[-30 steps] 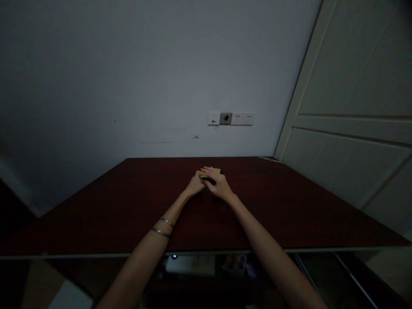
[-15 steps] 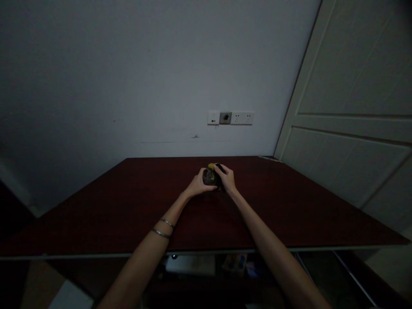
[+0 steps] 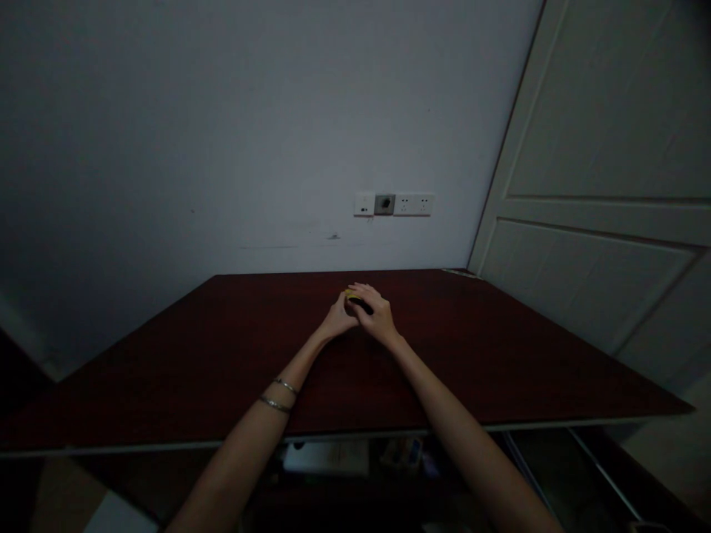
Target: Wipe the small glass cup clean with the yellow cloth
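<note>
My left hand [image 3: 337, 318] and my right hand [image 3: 376, 314] meet near the middle of the dark red wooden table [image 3: 167, 385]. Between them is a small yellow and black object [image 3: 355, 298], mostly covered by my fingers. My right fingers curl over its top, and my left fingertips press against its near side. Its exact shape is hidden, and I cannot tell whether it touches the tabletop. Two thin metal bangles [image 3: 276, 396] circle my left forearm.
A white wall with a socket panel [image 3: 394, 203] stands behind the table. A white panelled door [image 3: 589, 185] rises at the right. Under the table's front edge [image 3: 355, 435] lie a white box [image 3: 325, 457] and dim, colourful items.
Half a second ago my hands held the object higher, showing a dark round face with yellow at the top. Now they are lower and closer together, covering most of it, much as one second ago.
</note>
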The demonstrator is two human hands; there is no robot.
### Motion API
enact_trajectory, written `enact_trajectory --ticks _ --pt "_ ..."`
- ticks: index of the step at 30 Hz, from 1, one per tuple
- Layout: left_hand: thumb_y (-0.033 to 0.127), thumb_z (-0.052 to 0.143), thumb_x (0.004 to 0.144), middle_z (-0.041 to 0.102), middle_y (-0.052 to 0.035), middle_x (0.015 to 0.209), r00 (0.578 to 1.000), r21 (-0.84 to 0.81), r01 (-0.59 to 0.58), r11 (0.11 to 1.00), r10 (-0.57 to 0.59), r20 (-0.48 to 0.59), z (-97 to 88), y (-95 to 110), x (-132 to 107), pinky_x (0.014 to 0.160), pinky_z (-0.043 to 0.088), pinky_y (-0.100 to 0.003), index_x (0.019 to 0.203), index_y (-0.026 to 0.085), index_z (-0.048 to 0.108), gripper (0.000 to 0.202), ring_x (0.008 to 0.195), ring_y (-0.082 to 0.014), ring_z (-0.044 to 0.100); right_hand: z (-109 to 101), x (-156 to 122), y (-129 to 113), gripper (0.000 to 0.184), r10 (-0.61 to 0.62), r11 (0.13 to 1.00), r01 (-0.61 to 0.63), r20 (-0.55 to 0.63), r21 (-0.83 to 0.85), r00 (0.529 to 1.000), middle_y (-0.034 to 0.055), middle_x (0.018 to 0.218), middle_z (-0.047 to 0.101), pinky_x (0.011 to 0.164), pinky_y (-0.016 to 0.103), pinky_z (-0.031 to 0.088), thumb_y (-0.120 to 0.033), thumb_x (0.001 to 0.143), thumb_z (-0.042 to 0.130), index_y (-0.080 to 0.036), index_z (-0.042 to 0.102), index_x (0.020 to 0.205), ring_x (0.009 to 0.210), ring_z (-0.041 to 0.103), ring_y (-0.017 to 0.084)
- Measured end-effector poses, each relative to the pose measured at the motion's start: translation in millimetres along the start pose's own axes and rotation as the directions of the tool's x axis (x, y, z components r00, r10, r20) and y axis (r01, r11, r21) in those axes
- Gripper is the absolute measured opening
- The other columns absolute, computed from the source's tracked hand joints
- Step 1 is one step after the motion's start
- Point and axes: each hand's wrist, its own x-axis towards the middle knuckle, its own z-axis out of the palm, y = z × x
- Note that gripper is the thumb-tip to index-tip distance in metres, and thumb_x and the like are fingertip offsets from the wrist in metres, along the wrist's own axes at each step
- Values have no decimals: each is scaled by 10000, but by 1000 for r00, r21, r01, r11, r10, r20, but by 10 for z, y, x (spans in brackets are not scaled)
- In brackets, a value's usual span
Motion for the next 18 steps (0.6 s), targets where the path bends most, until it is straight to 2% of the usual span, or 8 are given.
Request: enact_trajectory --ticks 3,5,7,9,14,16,18 --pt "260 719 532 583 -60 1018 1000 113 -20 993 19 4 -12 93 -47 833 444 -335 1144 165 412 691 935 -195 566 -23 57 85 263 225 964 -201 -127 174 966 45 1053 651 931 380 419 -353 768 532 -225 650 964 1008 582 204" --pt "294 744 511 587 -59 1012 1000 146 -19 989 18 9 -19 147 -74 819 450 -326 1138 172 408 723 933 -199 570 -47 88 155 313 361 903 -315 -122 291 924 60 985 676 858 363 466 -414 744 545 -187 663 925 927 615 216" --pt "327 752 506 591 -65 1012 1000 166 -19 986 16 18 -22 175 -87 812 452 -319 1131 170 413 728 932 -203 573 -64 99 193 329 416 869 -360 -104 340 904 66 943 687 821 358 482 -434 720 566 -170 671 887 885 628 224" --pt "346 746 513 599 -67 993 1000 195 -6 981 1 24 -22 166 -83 793 458 -315 1127 163 422 718 913 -206 579 -68 89 170 309 381 888 -329 -115 320 917 61 952 684 835 357 474 -419 724 569 -180 671 890 894 624 221" --pt "269 702 560 601 -53 982 1000 220 -2 975 -1 14 -32 87 -60 774 466 -308 1176 163 405 692 880 -192 588 -65 39 -17 217 137 982 -130 -44 137 990 33 1018 657 933 362 410 -328 752 556 -237 662 919 1010 571 203" --pt "253 701 558 597 -49 992 999 232 -39 972 36 19 -36 96 -69 789 462 -311 1195 170 396 712 887 -189 586 -71 38 -24 212 120 986 -117 -20 122 993 30 1002 659 919 350 417 -319 754 554 -237 661 918 990 578 198" --pt "273 723 535 592 -54 1015 996 244 -88 966 81 38 -35 136 -87 816 454 -318 1202 173 399 749 913 -198 580 -78 51 37 225 183 973 -175 -47 148 982 35 950 672 860 335 448 -343 758 544 -218 664 903 915 604 197"
